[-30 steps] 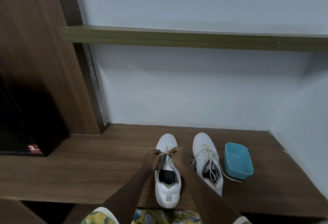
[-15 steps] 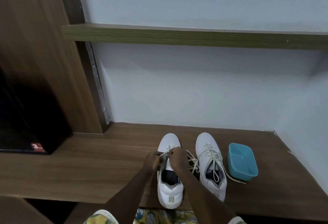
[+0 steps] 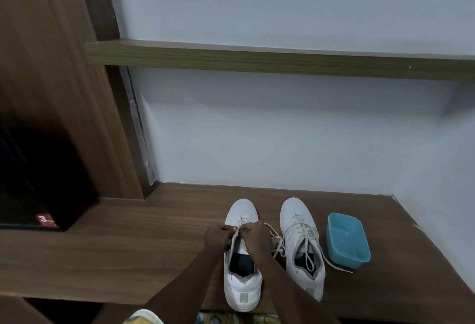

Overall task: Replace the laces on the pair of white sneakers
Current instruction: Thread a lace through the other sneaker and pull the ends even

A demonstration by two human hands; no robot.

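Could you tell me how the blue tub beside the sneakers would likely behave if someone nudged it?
The blue tub appears empty and thin-walled, so it is probably light. Low and wide, it should slide on the smooth wooden surface rather than tip.

Both forearms extended forward; left hand (image 3: 218, 236) and right hand (image 3: 255, 237) close together, curled, each pinching lace (image 3: 234, 240).

Left sneaker (image 3: 243, 286) beside right sneaker (image 3: 295, 221) on desk (image 3: 128, 251), tub (image 3: 347, 240) farthest right.
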